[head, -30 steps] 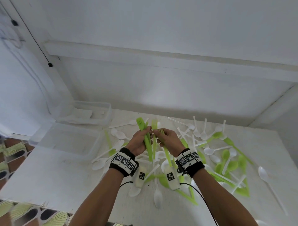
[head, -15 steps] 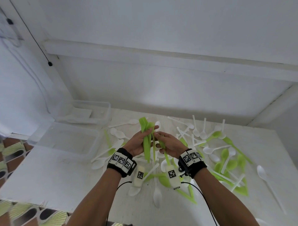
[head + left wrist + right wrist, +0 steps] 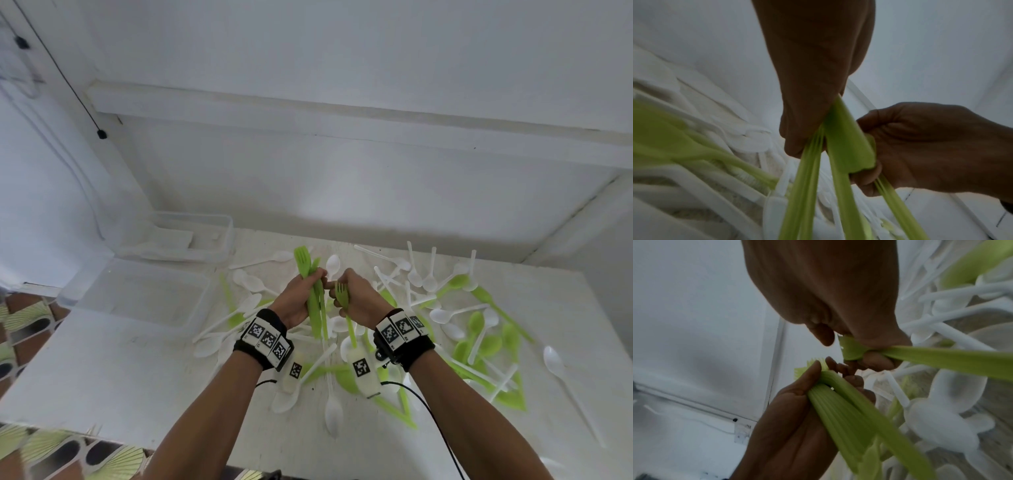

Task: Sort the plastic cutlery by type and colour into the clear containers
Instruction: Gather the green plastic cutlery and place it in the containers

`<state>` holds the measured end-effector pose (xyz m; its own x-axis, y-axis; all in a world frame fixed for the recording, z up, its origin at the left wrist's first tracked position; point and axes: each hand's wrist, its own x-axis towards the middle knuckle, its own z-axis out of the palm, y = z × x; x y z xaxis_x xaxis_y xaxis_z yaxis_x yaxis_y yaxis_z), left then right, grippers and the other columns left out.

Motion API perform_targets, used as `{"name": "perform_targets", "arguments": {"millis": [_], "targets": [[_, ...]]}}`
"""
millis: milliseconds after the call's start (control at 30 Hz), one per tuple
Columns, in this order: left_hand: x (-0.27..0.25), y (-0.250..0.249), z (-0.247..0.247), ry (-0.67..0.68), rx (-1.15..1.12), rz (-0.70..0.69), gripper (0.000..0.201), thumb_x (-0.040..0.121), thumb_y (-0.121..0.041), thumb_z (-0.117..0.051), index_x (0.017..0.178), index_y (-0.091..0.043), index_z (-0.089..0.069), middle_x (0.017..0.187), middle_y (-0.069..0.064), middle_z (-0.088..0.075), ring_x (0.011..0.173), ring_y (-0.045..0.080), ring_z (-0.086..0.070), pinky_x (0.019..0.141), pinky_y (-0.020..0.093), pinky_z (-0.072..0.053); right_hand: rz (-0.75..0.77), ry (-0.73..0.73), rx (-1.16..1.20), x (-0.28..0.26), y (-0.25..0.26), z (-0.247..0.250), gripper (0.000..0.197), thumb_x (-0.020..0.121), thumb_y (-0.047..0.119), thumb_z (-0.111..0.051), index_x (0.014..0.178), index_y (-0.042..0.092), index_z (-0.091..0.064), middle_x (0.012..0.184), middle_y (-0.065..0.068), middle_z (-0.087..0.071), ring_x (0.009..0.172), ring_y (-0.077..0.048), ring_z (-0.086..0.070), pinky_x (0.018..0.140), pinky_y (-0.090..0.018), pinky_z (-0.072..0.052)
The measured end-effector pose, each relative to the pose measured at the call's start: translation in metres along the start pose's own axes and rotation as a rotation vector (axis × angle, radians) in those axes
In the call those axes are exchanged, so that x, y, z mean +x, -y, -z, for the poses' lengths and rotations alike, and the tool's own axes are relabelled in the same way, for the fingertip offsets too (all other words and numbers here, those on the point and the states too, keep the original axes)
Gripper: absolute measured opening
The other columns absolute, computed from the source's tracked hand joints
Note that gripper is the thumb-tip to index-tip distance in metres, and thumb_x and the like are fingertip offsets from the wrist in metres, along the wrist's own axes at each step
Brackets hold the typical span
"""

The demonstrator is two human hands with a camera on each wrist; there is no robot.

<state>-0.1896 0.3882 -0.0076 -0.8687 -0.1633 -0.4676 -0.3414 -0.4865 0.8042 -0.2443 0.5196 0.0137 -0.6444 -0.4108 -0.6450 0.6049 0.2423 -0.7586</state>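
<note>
My left hand grips a bunch of green forks, tines up, above the cutlery pile; the same bunch shows in the right wrist view and its handles in the left wrist view. Beside it, my right hand holds one green fork by its neck; in the right wrist view this fork runs off to the right. The two hands almost touch at the fingertips. Two clear containers stand at the left on the white table.
White spoons and green spoons lie scattered over the middle and right of the table, with green knives near the front. One white spoon lies apart at the right. A white wall rises behind.
The green forks that both hands held together are now split: the bunch stays in my left hand, and my right hand has drawn one fork slightly to the right and lower.
</note>
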Motion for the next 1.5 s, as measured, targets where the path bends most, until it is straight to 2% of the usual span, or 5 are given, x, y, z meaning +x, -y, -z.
{"name": "perform_targets", "arguments": {"millis": [300,500,700,867,1500], "targets": [[-0.010,0.007,-0.007,0.120,0.140,-0.031,0.019,0.107,-0.015,-0.044,0.109,-0.019,-0.063,0.082,-0.004,-0.068,0.064,0.002,-0.065,0.062,0.019,-0.052,0.261,-0.220,-0.217,0.011,-0.003,-0.005,0.029,0.096,0.012,-0.043,0.075,0.001,-0.061,0.067,-0.010,-0.055,0.065,-0.027,-0.053,0.067,-0.047,-0.051],[-0.013,0.005,-0.010,0.204,0.122,0.044,0.024,0.107,-0.018,-0.043,0.125,-0.009,-0.058,0.100,0.012,-0.067,0.083,0.021,-0.068,0.075,0.036,-0.058,0.225,-0.236,0.033,0.013,0.000,-0.021,0.031,0.101,0.006,-0.041,0.113,-0.003,-0.068,0.112,-0.021,-0.070,0.106,-0.033,-0.067,0.089,-0.038,-0.056],[-0.015,-0.001,0.003,0.210,0.053,0.169,0.026,0.107,-0.024,-0.046,0.127,-0.011,-0.056,0.090,0.007,-0.069,0.073,0.022,-0.065,0.062,0.033,-0.053,0.043,-0.134,0.122,-0.010,0.011,-0.024,0.021,0.103,0.017,-0.038,0.099,0.007,-0.056,0.092,-0.009,-0.056,0.077,-0.023,-0.052,0.065,-0.036,-0.047],[-0.016,-0.010,0.010,0.244,-0.019,0.282,0.021,0.106,-0.024,-0.040,0.110,-0.010,-0.055,0.076,0.006,-0.058,0.062,0.018,-0.053,0.056,0.028,-0.045,0.116,-0.068,-0.064,-0.009,0.009,-0.005,0.020,0.101,0.022,-0.040,0.105,0.012,-0.057,0.108,-0.002,-0.057,0.096,-0.017,-0.052,0.086,-0.037,-0.040],[-0.016,-0.011,0.012,0.310,-0.097,0.208,0.029,0.105,-0.015,-0.045,0.122,0.006,-0.058,0.100,0.019,-0.071,0.082,0.028,-0.073,0.070,0.034,-0.061,0.799,-0.163,-0.328,0.001,-0.007,0.034,0.013,0.089,0.001,-0.072,0.094,0.012,-0.076,0.093,-0.001,-0.076,0.083,-0.018,-0.073,0.078,-0.025,-0.057]]}}
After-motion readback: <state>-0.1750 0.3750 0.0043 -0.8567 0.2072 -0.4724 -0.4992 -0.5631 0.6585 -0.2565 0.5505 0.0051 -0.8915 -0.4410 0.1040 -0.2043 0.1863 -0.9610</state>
